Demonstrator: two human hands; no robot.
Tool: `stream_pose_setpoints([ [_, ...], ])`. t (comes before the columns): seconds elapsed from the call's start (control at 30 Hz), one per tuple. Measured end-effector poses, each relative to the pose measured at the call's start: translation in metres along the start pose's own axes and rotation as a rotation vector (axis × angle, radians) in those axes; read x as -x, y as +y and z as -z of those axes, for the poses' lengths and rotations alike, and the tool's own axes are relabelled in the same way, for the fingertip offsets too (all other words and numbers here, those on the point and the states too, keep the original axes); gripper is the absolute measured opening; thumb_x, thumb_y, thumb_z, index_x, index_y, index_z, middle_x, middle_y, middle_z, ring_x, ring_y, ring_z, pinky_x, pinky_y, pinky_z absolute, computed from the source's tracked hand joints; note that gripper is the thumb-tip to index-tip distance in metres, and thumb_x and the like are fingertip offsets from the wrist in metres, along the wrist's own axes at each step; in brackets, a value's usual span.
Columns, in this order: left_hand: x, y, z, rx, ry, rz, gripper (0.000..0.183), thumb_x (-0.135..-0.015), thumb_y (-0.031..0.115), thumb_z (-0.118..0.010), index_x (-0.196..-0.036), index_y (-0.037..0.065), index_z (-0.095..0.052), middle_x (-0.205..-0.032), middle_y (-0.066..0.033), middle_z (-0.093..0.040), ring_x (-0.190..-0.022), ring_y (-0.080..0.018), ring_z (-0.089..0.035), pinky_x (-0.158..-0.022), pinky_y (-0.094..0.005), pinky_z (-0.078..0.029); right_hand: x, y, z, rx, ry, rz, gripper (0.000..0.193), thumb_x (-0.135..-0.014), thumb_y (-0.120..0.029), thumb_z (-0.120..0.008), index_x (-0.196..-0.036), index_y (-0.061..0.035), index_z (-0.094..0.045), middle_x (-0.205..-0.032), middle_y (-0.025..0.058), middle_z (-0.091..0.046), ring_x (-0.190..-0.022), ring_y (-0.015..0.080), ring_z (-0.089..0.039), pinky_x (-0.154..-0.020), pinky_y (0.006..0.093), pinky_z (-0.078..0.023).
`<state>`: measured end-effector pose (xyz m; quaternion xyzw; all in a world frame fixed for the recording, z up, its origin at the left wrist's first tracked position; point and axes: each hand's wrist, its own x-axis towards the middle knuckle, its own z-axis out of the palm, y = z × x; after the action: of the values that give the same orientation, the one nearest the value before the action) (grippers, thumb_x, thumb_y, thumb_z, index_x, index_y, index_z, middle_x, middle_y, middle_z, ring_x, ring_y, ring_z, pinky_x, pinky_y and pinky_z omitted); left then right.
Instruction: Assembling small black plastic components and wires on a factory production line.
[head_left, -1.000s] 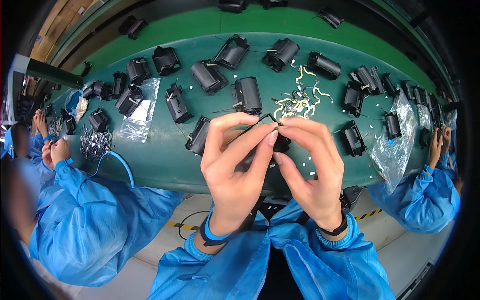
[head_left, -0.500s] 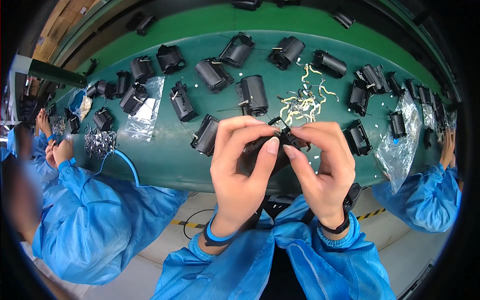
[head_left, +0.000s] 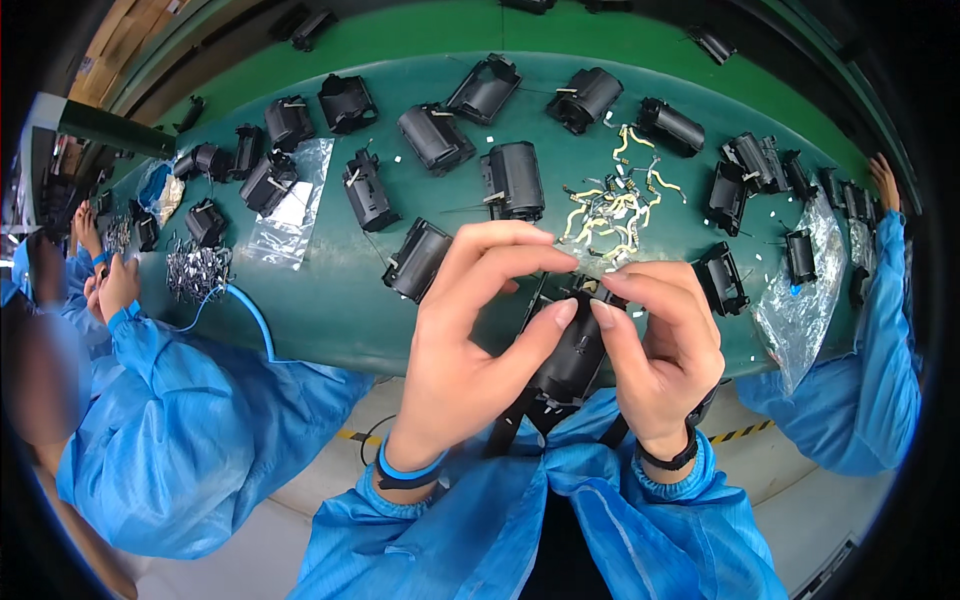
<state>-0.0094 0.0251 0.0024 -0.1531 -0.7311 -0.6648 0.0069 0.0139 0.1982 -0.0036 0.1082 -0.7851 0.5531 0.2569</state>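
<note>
Both hands met at the upper end of a black case (head_left: 572, 362), which slanted across the near edge of the counter (head_left: 330, 325) in this view. The right hand (head_left: 668, 350) had a narrow grip, thumb and forefinger pinching the upper end; the left hand (head_left: 465, 335) set its thumb tip there and arched its fingers beyond, and whether that grip had closed on anything could not be told. The case was judged light and stiff (its smooth, rounded wall suggested thin moulded plastic), rather slippery along the curve, and most fragile at the small fittings (head_left: 590, 287) between the fingertips. The broad sides of the body appeared the surer place for a hold. A tangle of yellow wires (head_left: 618, 210) lay just past the fingertips; a second case (head_left: 418, 260) bounded the left hand, a third case (head_left: 722, 278) the right. The roomiest stretch ran leftward, toward a blue tube (head_left: 258, 320).
</note>
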Motion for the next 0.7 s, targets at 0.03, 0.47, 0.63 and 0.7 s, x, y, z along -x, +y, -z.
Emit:
stream_pose_setpoints([
  [0.03,-0.001,0.000,0.001,-0.029,-0.044,-0.006,0.031,-0.085,-0.005,-0.072,-0.115,-0.004,-0.068,-0.127,-0.0151,-0.060,-0.118,-0.0207,-0.058,-0.093,-0.0320,-0.048,0.000,0.000,0.000,0.000,-0.003,-0.003,0.028,-0.076,0.011,-0.080,-0.102,0.0031,-0.073,-0.097,0.0152,-0.072,-0.086,0.0249,-0.070,-0.073,0.0315,-0.056],
  [0.47,0.011,0.000,-0.014,0.273,0.091,0.098,0.012,-0.092,-0.007,-0.069,-0.103,-0.005,-0.066,-0.126,-0.0132,-0.059,-0.109,-0.0177,-0.064,-0.094,-0.0308,-0.054,0.003,0.001,-0.004,0.127,0.009,0.175,0.034,-0.073,0.015,-0.080,-0.103,0.0017,-0.072,-0.097,0.0138,-0.071,-0.082,0.0256,-0.069,-0.071,0.0333,-0.055],
  [0.63,0.014,0.001,-0.018,0.303,0.087,0.141,0.015,-0.093,-0.009,-0.066,-0.107,-0.005,-0.061,-0.128,-0.0156,-0.059,-0.111,-0.0175,-0.063,-0.097,-0.0317,-0.052,0.007,0.003,-0.006,0.104,0.005,0.247,0.034,-0.073,0.015,-0.080,-0.103,0.0021,-0.070,-0.096,0.0151,-0.070,-0.082,0.0279,-0.069,-0.072,0.0355,-0.055],
  [0.7,0.015,0.002,-0.020,0.303,0.097,0.149,0.016,-0.094,-0.010,-0.063,-0.108,-0.005,-0.058,-0.128,-0.0178,-0.060,-0.110,-0.0180,-0.063,-0.098,-0.0326,-0.051,0.013,0.005,-0.007,0.035,0.015,0.182,0.033,-0.075,0.013,-0.080,-0.104,0.0031,-0.069,-0.097,0.0159,-0.070,-0.083,0.0281,-0.069,-0.073,0.0358,-0.055],
])
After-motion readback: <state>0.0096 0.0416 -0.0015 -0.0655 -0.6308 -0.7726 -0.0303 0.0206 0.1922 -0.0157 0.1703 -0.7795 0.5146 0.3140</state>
